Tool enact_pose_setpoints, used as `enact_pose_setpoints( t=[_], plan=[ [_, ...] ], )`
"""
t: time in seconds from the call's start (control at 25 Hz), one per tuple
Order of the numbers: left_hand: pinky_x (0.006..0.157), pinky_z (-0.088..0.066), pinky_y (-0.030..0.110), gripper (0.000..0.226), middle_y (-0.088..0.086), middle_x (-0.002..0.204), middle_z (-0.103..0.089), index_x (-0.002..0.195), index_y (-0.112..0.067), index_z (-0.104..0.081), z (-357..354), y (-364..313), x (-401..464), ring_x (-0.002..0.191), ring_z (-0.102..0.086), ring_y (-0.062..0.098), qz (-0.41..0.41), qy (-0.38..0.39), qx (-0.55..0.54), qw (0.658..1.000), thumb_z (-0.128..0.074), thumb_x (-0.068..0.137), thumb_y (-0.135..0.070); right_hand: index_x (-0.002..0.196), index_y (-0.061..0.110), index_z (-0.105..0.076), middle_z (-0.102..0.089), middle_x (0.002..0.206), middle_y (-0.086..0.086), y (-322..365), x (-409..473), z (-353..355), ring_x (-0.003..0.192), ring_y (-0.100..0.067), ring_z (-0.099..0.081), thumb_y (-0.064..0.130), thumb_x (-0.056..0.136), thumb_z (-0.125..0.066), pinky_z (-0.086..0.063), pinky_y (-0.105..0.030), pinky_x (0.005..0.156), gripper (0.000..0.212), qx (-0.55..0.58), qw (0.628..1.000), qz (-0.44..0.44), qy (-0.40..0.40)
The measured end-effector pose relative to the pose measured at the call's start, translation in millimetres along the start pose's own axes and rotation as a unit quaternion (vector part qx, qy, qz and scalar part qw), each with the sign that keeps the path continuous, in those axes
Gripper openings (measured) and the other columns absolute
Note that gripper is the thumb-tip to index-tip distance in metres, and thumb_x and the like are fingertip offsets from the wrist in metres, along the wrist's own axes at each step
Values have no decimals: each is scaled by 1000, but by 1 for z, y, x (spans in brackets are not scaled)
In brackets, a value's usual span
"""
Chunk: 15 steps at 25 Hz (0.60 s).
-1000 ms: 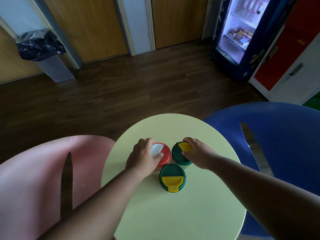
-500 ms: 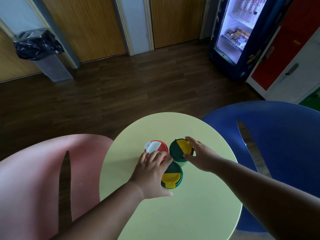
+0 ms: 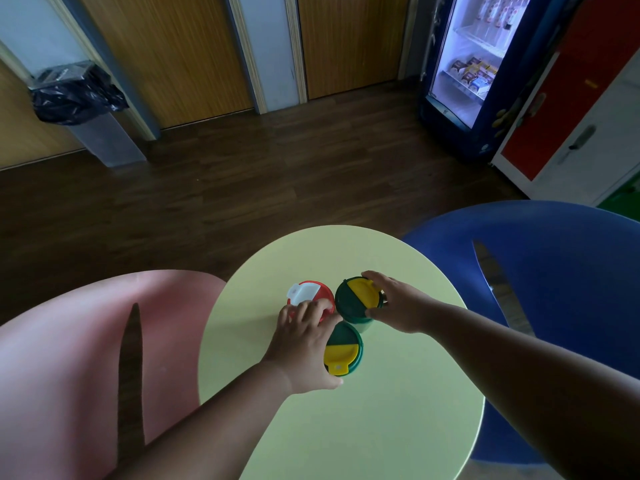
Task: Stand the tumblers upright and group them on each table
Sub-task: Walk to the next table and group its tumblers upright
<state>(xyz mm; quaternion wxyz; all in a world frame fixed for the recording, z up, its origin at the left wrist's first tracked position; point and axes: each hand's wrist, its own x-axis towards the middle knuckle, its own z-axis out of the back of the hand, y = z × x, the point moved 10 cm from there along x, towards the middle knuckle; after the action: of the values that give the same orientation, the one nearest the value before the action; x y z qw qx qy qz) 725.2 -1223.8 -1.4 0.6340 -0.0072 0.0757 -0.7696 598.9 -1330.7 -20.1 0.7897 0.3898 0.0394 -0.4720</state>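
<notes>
Three tumblers stand upright and close together on a round pale yellow-green table (image 3: 346, 427). The red tumbler with a white flip lid (image 3: 308, 294) is at the back left. A green tumbler with a yellow flip lid (image 3: 356, 297) stands at the back right, and my right hand (image 3: 398, 306) grips its lid from the right. A second green and yellow tumbler (image 3: 344, 351) is nearest me. My left hand (image 3: 304, 344) curls round its left side, fingers reaching the red tumbler's near edge.
A pink chair (image 3: 69, 358) stands to the table's left and a blue chair (image 3: 554, 278) to its right. Dark wooden floor lies beyond. A bin with a black bag (image 3: 79, 102) is at the far left, a lit drinks fridge (image 3: 467, 64) at the far right.
My left hand left the red tumbler's lid and came back to the nearest green tumbler. My right hand stayed on the back green tumbler. The three tumblers stand closer together.
</notes>
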Motion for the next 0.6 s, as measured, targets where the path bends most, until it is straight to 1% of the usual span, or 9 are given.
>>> enact_pose_setpoints(
  t=[0.32, 0.6],
  plan=[
    [105, -32, 46, 95, -9, 128, -44, 127, -36, -50, 0, 1, 1, 115, -48, 19, 14, -12, -12, 1000, -62, 44, -80, 152, 30, -25, -49, 144, -4, -2, 3, 0, 122, -25, -54, 36, 89, -70, -51, -34, 95, 78, -3, 1000, 5, 7],
    [112, -26, 50, 104, -6, 137, -42, 133, -30, -48, -2, 0, 2, 122, -45, 20, 4, 8, 24, 1000, -57, 46, -86, 151, 31, -25, -49, 144, -3, -2, 5, 0, 121, -25, -54, 37, 88, -70, -51, -36, 97, 77, -11, 1000, 10, 7]
  ],
)
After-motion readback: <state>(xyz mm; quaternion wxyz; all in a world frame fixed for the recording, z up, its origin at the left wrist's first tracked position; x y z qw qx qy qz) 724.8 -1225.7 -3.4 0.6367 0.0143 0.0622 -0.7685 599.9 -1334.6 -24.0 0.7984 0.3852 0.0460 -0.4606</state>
